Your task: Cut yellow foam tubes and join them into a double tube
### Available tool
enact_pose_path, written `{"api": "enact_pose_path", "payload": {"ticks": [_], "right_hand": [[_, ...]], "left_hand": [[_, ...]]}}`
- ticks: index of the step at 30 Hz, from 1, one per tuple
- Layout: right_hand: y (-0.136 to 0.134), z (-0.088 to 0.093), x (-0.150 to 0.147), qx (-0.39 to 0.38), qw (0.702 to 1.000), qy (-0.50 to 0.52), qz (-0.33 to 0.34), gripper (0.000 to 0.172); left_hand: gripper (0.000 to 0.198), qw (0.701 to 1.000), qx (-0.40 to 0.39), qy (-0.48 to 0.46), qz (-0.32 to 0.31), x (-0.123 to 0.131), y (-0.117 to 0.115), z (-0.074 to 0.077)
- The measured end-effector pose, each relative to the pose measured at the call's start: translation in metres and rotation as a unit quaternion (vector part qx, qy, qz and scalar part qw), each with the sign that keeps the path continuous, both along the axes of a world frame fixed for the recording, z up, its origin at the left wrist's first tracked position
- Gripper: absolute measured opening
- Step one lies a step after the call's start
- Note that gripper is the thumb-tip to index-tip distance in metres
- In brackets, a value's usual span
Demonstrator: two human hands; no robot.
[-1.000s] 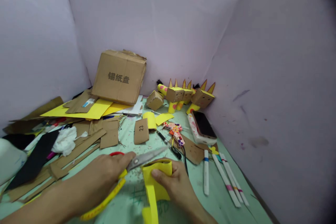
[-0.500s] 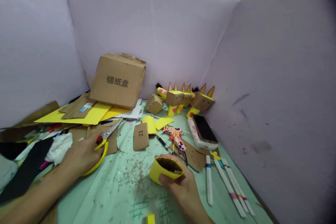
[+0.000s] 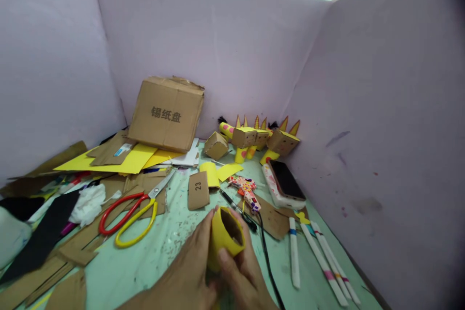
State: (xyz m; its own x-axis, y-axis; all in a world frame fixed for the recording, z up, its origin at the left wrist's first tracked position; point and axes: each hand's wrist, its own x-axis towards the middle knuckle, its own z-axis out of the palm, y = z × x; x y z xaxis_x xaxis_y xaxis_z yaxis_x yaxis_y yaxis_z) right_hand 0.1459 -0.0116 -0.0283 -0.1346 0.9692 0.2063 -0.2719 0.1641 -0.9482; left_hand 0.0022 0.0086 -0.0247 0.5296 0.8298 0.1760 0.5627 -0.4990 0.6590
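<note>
Both my hands hold a short yellow paper-covered cardboard tube (image 3: 220, 237) at the front middle of the table; its brown hollow end tilts up and to the right. My left hand (image 3: 192, 264) presses along the tube's left side, its fingers partly hidden. My right hand (image 3: 241, 271) wraps the right side, thumb on the front of the rim. To the left lie scissors (image 3: 147, 198) with one red and one yellow handle, blades pointing away. Beyond the tube are a cardboard piece (image 3: 198, 191) marked 23 and a patterned glue gun (image 3: 245, 189).
A cardboard box (image 3: 166, 114) leans at the back over yellow sheets (image 3: 141, 159). Yellow giraffe-like figures (image 3: 250, 138) stand by the wall. At right are a phone (image 3: 286, 180) and several white markers (image 3: 294, 254). Black and cardboard scraps (image 3: 41, 232) crowd the left. A black cord (image 3: 267, 256) runs forward.
My left hand has let go of the scissors, which now lie on the table, and has come over to grip the tube. The tube has turned in my right hand.
</note>
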Motion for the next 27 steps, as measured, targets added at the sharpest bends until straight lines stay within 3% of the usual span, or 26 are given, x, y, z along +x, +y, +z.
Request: {"api": "enact_pose_path", "payload": {"ticks": [4, 9, 12, 15, 21, 27], "right_hand": [[0.0, 0.003, 0.005, 0.013, 0.997, -0.021, 0.067, 0.079], [0.013, 0.009, 0.02, 0.049, 0.983, -0.172, -0.031, 0.073], [0.018, 0.014, 0.02, 0.062, 0.98, -0.177, -0.064, 0.045], [0.02, 0.015, 0.017, 0.007, 0.985, -0.146, -0.091, 0.022], [0.018, 0.013, 0.015, -0.057, 0.987, -0.101, -0.107, 0.012], [0.017, 0.021, 0.021, -0.069, 0.991, -0.074, -0.084, 0.024]], "left_hand": [[0.079, 0.98, -0.079, -0.177, -0.046, 0.013, 0.007, 0.006], [0.057, 0.946, -0.141, -0.274, -0.096, 0.014, 0.012, 0.014], [0.04, 0.941, -0.167, -0.283, -0.083, 0.017, 0.013, 0.016], [0.029, 0.943, -0.187, -0.271, -0.042, 0.019, 0.015, 0.014], [0.028, 0.955, -0.176, -0.238, 0.024, 0.018, 0.011, 0.009], [0.027, 0.944, -0.218, -0.245, 0.033, 0.016, 0.005, 0.014]]}}
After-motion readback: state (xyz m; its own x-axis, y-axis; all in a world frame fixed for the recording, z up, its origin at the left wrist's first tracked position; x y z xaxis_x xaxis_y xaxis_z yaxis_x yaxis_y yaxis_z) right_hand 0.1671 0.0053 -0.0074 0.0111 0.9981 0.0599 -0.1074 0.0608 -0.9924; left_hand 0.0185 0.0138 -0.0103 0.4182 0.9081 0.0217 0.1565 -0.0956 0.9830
